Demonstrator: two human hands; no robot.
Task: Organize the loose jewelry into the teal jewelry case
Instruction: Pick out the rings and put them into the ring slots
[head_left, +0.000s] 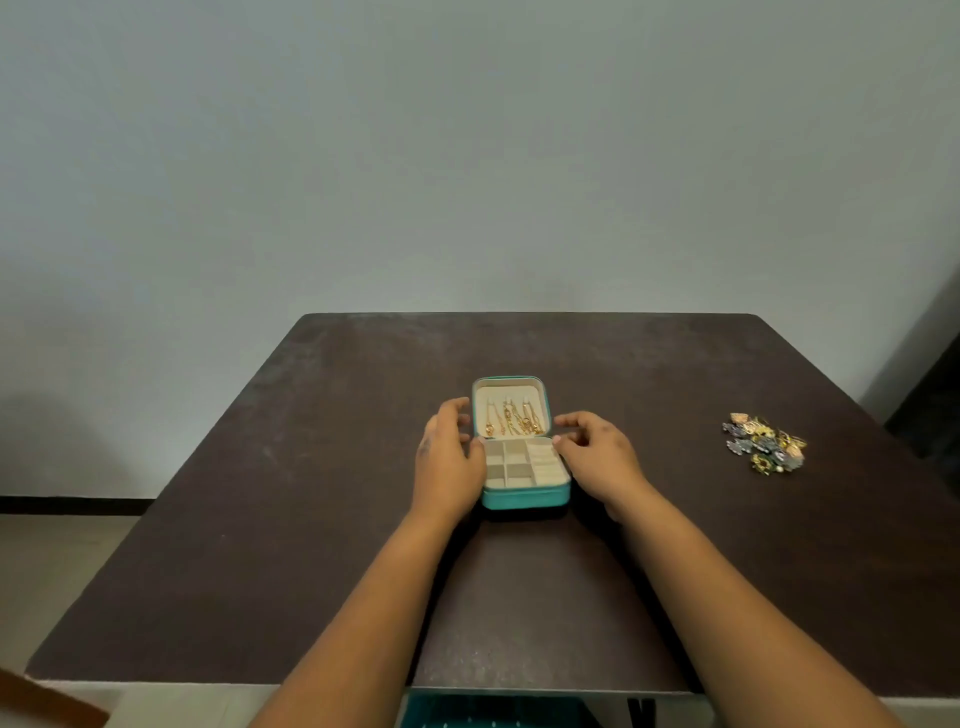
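Observation:
The teal jewelry case (524, 498) lies open in the middle of the dark table. Its lid (510, 384) is tilted back, with gold chains (511, 422) hanging on the beige lining. The beige compartments of the base look bare. My left hand (451, 461) rests against the case's left side, fingers curled at the hinge. On the right side, my right hand (597, 454) touches the case near the hinge with spread fingers. A heap of loose jewelry (764, 441), gold and grey pieces, lies far to the right.
The dark brown table (260, 493) ends at a pale wall behind. A teal crate (493, 712) shows under the table's front edge. A brown wooden corner (41, 701) sits at the bottom left.

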